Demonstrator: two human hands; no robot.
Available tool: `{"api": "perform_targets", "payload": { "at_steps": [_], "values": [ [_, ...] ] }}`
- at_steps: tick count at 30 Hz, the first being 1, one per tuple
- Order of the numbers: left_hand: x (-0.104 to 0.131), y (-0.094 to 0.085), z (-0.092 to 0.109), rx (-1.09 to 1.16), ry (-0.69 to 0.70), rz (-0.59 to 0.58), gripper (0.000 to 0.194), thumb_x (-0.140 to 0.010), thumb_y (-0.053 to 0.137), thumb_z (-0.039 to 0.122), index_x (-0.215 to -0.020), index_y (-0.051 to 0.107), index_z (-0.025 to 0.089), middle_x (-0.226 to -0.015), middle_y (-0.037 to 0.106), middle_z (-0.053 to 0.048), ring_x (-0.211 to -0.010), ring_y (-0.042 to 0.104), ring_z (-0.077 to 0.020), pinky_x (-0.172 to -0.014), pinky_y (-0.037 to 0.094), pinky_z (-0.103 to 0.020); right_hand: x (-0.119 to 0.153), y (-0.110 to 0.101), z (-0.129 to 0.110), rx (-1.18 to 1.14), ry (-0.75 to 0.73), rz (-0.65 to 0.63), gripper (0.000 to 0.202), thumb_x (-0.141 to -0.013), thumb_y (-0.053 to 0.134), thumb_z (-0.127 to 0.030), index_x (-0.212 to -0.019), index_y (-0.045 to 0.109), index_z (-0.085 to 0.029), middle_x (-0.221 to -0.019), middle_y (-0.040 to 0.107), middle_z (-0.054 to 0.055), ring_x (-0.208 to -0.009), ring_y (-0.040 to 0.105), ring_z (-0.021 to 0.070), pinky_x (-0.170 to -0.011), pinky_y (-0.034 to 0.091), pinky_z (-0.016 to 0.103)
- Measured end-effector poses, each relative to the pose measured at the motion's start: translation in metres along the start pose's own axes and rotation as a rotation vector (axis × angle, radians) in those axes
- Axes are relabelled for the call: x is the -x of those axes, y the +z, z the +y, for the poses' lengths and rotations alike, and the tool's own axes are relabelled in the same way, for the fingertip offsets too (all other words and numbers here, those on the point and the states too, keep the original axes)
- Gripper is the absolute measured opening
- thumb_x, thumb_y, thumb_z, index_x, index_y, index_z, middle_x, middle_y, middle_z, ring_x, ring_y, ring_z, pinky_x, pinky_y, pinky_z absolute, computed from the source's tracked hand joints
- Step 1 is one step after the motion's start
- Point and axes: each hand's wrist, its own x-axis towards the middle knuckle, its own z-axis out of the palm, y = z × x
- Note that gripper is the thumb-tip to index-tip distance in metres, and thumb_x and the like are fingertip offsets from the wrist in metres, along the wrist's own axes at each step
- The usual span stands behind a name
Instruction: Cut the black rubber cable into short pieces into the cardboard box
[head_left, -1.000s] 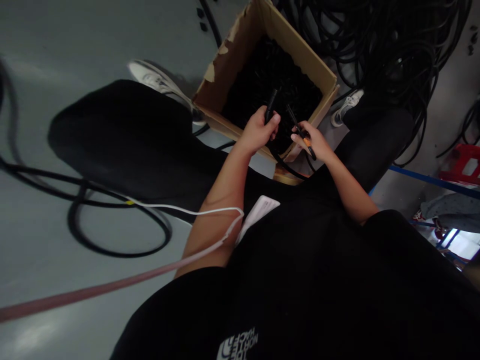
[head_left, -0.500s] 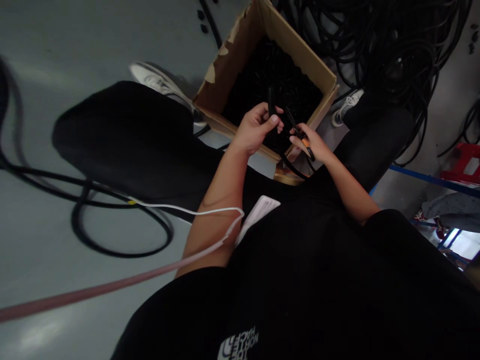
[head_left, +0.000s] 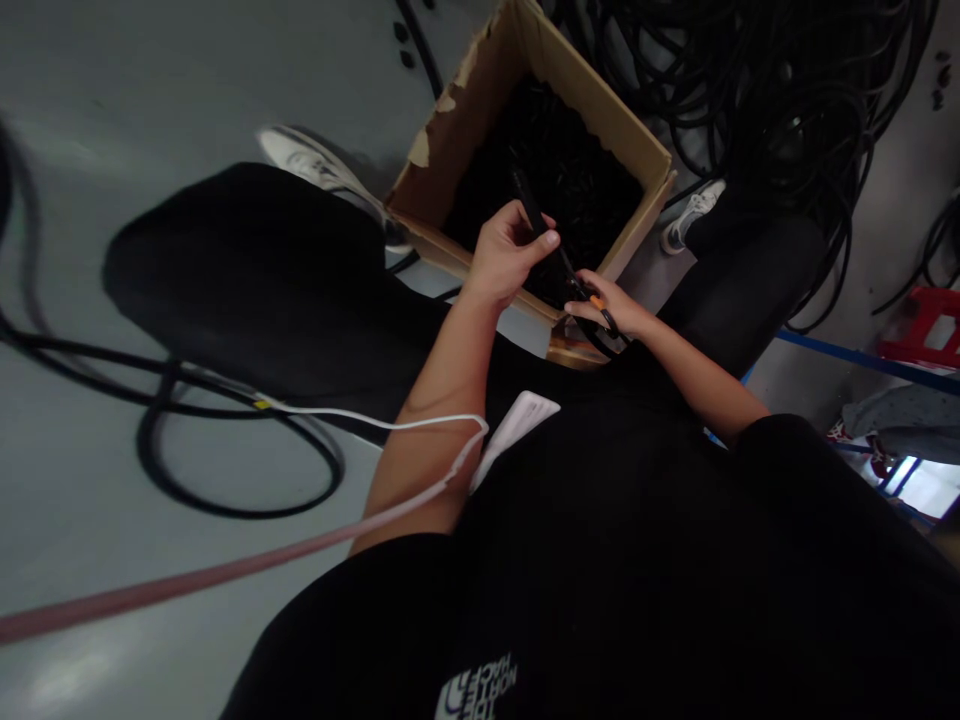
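My left hand (head_left: pixel 510 252) is closed on a thick black piece of cable or tube (head_left: pixel 529 203), pinched between thumb and fingers and tilted over the cardboard box (head_left: pixel 442 240). In my right hand (head_left: pixel 609 303) is a pair of scissors (head_left: pixel 606 318) with black and orange handles. Its dark blades point up and left toward the left hand, close to the black piece. Whether the blades touch it is hard to tell against the dark contents. Many small black pieces (head_left: pixel 577 150) fill the bottom of the box, which stands between my legs.
Coiled black cables (head_left: pixel 750 90) lie in a heap at the upper right. A looped black cable (head_left: pixel 240 512) rests on the left floor. A white and pink cord (head_left: pixel 300 550) crosses my left arm. A red object (head_left: pixel 919 325) and a blue bar (head_left: pixel 847 355) are at right.
The black piece in my left hand has tilted from upright toward the upper left. My right hand with the scissors has shifted slightly left and down, nearer the left hand.
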Motion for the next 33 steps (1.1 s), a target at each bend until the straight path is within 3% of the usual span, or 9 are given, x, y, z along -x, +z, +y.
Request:
{"api": "perform_targets", "payload": {
  "at_steps": [3,6,10,14,17,23,28,33],
  "values": [
    [-0.003,-0.002,-0.002,-0.035,0.001,0.031,0.080,-0.095,0.099,0.100,-0.114,0.080,0.025,-0.103,0.079,-0.007,-0.120,0.089,-0.0352,-0.112,0.077,-0.053,0.002,0.001,-0.001,-0.027,0.012,-0.018,0.058,-0.105,0.102,-0.067,-0.120,0.062,-0.027,-0.106,0.069,0.002,-0.106,0.079,0.0298,-0.111,0.078,0.058],
    [-0.006,-0.005,-0.002,0.002,-0.015,0.051,0.081,-0.103,0.086,0.106,-0.120,0.081,0.027,-0.101,0.081,-0.007,-0.111,0.089,-0.0313,-0.101,0.076,-0.045,0.003,0.002,-0.003,-0.100,0.032,-0.045,0.059,-0.108,0.101,-0.068,-0.119,0.059,-0.028,-0.102,0.070,0.001,-0.099,0.082,0.0285,-0.099,0.081,0.054],
    [-0.006,-0.009,-0.002,0.005,-0.017,0.074,0.082,-0.100,0.088,0.108,-0.126,0.078,0.030,-0.102,0.085,-0.006,-0.107,0.089,-0.0286,-0.089,0.073,-0.040,0.007,0.003,-0.010,-0.169,0.067,-0.089,0.063,-0.106,0.104,-0.069,-0.118,0.057,-0.028,-0.099,0.072,0.000,-0.092,0.083,0.0269,-0.088,0.082,0.049],
    [-0.002,-0.009,0.003,-0.030,-0.012,0.057,0.078,-0.106,0.086,0.103,-0.134,0.075,0.031,-0.107,0.089,-0.006,-0.121,0.089,-0.0290,-0.090,0.071,-0.039,0.009,0.004,-0.016,-0.167,0.096,-0.100,0.062,-0.106,0.105,-0.067,-0.119,0.057,-0.029,-0.099,0.072,0.000,-0.088,0.082,0.0252,-0.082,0.081,0.045],
    [0.000,-0.006,0.011,-0.010,-0.018,0.062,0.080,-0.101,0.088,0.105,-0.133,0.075,0.033,-0.108,0.089,-0.008,-0.122,0.090,-0.0329,-0.088,0.071,-0.041,0.010,0.003,-0.017,-0.156,0.075,-0.125,0.062,-0.106,0.104,-0.066,-0.116,0.055,-0.029,-0.099,0.071,0.000,-0.087,0.081,0.0233,-0.078,0.078,0.040],
    [-0.001,-0.005,0.023,-0.035,-0.046,0.082,0.074,-0.109,0.086,0.101,-0.121,0.067,0.031,-0.104,0.089,-0.004,-0.124,0.089,-0.0252,-0.096,0.067,-0.039,0.010,-0.001,-0.017,-0.101,0.077,-0.125,0.063,-0.104,0.106,-0.064,-0.110,0.054,-0.029,-0.098,0.070,0.000,-0.090,0.081,0.0242,-0.077,0.076,0.038],
    [0.000,-0.007,0.028,-0.110,-0.043,0.064,0.065,-0.122,0.080,0.091,-0.125,0.063,0.028,-0.100,0.086,0.003,-0.122,0.085,-0.0167,-0.100,0.064,-0.034,0.009,0.000,-0.016,-0.125,0.080,-0.130,0.063,-0.103,0.106,-0.063,-0.110,0.054,-0.029,-0.096,0.072,-0.001,-0.087,0.081,0.0228,-0.073,0.073,0.035],
    [0.002,-0.001,0.028,0.015,-0.087,0.069,0.069,-0.109,0.091,0.095,-0.122,0.070,0.031,-0.103,0.091,-0.002,-0.116,0.092,-0.0239,-0.093,0.070,-0.035,0.009,-0.001,-0.022,-0.072,0.080,-0.092,0.058,-0.103,0.105,-0.061,-0.110,0.057,-0.029,-0.098,0.071,0.001,-0.093,0.080,0.0265,-0.085,0.077,0.042]
  ]
}}
